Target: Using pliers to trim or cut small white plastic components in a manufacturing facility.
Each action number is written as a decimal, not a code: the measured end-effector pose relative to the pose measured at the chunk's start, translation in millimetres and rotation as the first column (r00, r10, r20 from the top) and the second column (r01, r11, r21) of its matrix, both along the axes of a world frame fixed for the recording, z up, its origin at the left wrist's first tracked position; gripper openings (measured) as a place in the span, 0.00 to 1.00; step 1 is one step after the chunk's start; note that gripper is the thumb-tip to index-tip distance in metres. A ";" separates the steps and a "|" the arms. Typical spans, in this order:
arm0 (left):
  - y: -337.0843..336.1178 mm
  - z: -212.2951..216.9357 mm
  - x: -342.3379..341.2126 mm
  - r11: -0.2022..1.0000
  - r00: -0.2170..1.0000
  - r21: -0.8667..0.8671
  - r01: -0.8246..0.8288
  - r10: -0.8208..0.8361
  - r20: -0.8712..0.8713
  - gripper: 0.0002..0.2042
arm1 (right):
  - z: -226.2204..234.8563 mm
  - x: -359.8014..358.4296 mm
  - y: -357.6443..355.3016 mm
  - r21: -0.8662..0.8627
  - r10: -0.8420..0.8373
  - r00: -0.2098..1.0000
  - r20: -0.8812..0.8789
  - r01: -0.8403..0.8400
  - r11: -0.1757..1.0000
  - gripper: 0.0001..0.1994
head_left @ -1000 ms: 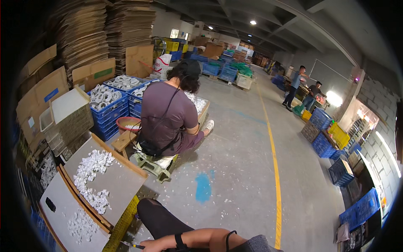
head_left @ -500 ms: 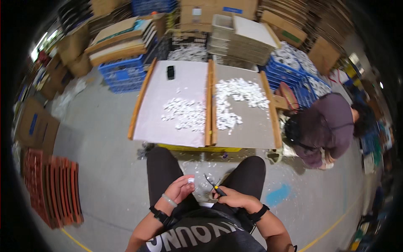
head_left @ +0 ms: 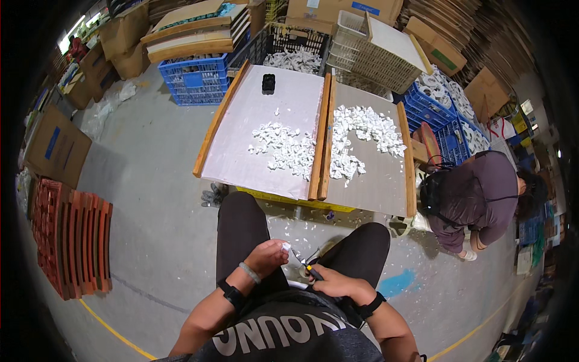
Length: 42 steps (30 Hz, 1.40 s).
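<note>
I sit with my knees apart in front of two flat wooden-edged trays. My left hand (head_left: 267, 256) pinches a small white plastic part (head_left: 286, 246) above my left thigh. My right hand (head_left: 333, 282) grips a small cutting tool (head_left: 306, 263) with a yellow and black handle, its tip pointing at the white part. On the left tray (head_left: 241, 151) lie scattered white parts (head_left: 283, 148) and a small black object (head_left: 268, 83). A denser heap of white parts (head_left: 359, 134) lies on the right tray (head_left: 377, 187).
Another person (head_left: 476, 196) crouches at the right beside the trays. Blue crates (head_left: 196, 78) and white baskets (head_left: 368, 54) with white parts stand behind. A stack of red-brown pallets (head_left: 69, 241) lies at left. Cardboard boxes (head_left: 54, 145) line the edges. White scraps litter the floor.
My view swung from looking across the hall down to the trays and my lap. Both hands came together over my lap, with the white part and the tool in them.
</note>
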<state>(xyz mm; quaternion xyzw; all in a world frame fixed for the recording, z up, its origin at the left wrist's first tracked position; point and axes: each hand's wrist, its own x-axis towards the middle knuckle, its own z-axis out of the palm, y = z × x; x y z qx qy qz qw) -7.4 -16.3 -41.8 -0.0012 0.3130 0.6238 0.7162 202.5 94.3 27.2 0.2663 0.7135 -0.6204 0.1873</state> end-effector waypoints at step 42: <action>-0.9 3.8 5.0 0.996 0.963 -0.070 0.053 -0.070 -0.260 0.12 | 10.1 -11.2 4.9 0.281 0.117 0.981 0.154 -0.157 0.947 0.23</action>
